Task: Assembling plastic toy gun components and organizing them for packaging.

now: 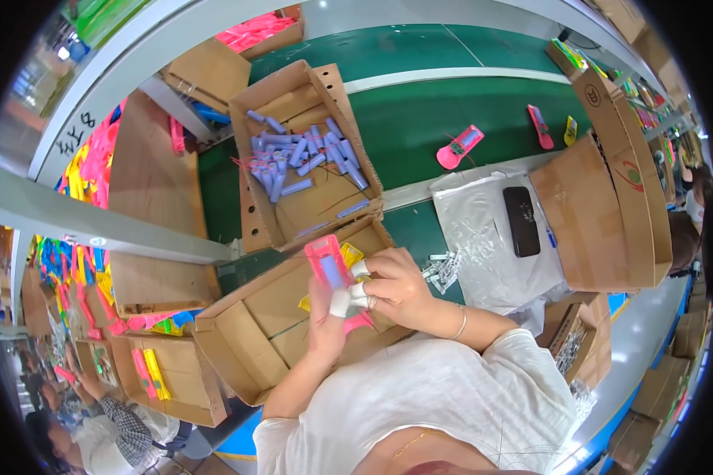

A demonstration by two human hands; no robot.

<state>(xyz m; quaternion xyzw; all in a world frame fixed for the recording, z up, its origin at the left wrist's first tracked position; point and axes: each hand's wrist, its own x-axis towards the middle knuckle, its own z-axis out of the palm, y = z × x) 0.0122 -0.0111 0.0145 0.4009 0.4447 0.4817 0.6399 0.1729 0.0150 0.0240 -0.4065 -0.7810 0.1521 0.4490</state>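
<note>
Pink casing [322, 252] lengthwise forward, slightly left

Green bench [404, 115] carries pink casings [450, 153] — and plastic sheeting [481, 253].

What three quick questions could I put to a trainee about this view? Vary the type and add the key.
1. What colour is the plastic casing in the left hand? A: yellow. B: pink. C: green.
2. What lies in the punched-edge cardboard box beyond the hands?
3. True or false: the black smartphone lies in that same box.

Key:
1. B, pink.
2. A heap of purple battery cells.
3. False; it lies on the plastic sheet to the right.
</note>
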